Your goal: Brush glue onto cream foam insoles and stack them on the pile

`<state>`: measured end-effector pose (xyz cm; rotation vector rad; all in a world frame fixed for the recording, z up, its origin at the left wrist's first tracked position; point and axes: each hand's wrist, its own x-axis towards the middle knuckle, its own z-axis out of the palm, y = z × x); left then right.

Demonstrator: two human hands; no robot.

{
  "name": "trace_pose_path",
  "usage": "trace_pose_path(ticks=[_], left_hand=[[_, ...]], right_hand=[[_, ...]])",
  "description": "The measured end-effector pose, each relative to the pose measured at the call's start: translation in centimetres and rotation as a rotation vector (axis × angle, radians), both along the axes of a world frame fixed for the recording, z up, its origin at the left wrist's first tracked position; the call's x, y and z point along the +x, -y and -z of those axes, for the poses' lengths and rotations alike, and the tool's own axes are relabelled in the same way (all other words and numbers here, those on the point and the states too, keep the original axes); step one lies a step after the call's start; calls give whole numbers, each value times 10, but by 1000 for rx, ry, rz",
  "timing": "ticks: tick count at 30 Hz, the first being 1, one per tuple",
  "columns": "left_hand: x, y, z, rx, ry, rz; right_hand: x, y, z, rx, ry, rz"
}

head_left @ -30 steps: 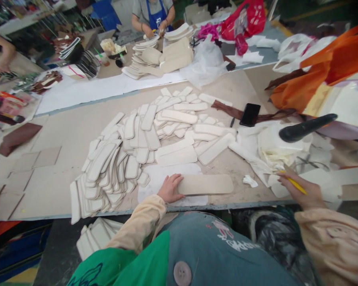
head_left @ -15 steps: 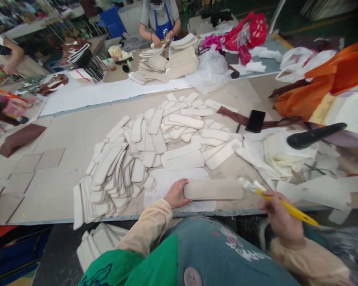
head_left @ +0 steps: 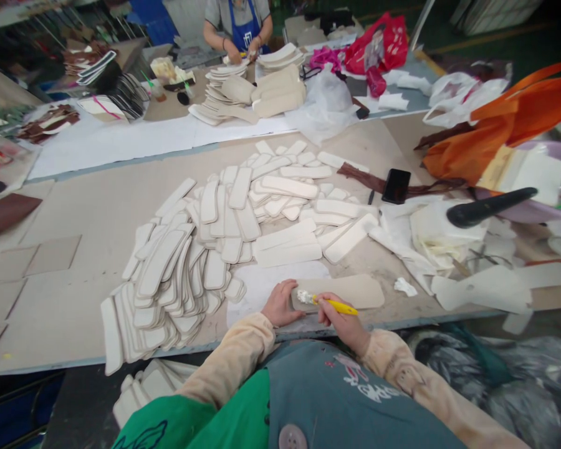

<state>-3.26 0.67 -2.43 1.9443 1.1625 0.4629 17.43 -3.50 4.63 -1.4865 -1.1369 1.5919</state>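
Observation:
A long beige strip [head_left: 350, 290] with rounded ends lies flat at the table's front edge, partly over a white sheet [head_left: 257, 277]. My left hand [head_left: 280, 304] holds its left end, thumb and fingers on either side. My right hand [head_left: 341, 319] is closed round the yellow handle of a brush [head_left: 334, 304]. The brush's bristles, coated in white paste, touch the strip close to my left fingers. Right of the strip sits a small white lump [head_left: 405, 287] on the table.
A large heap of similar pale strips [head_left: 168, 268] spreads behind and left. A phone [head_left: 396, 186], a white tub [head_left: 449, 231] with a dark handle and an orange bag [head_left: 518, 125] are at the right. Across the table, a co-worker [head_left: 238, 31] handles pieces.
My right hand has moved left with the brush, from beyond the strip's right end to its left end. My left hand stays at the strip. The view has shifted slightly.

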Motion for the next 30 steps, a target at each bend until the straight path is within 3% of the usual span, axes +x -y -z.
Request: trace_pose_path(ticks=[9,14,25,30], left_hand=[[-1,-2,-1,10,-13,13],[-3,-3,1,31,-32,33],[0,-5,-5,26,-62,27],[2,-5,-8,53,-61,22]], right_hand=[[-6,-2,17,-23,22,80],[20,-2,16,-40,56,221],[114,-1,12,22,252,523],[105,5,0,27,204,504]])
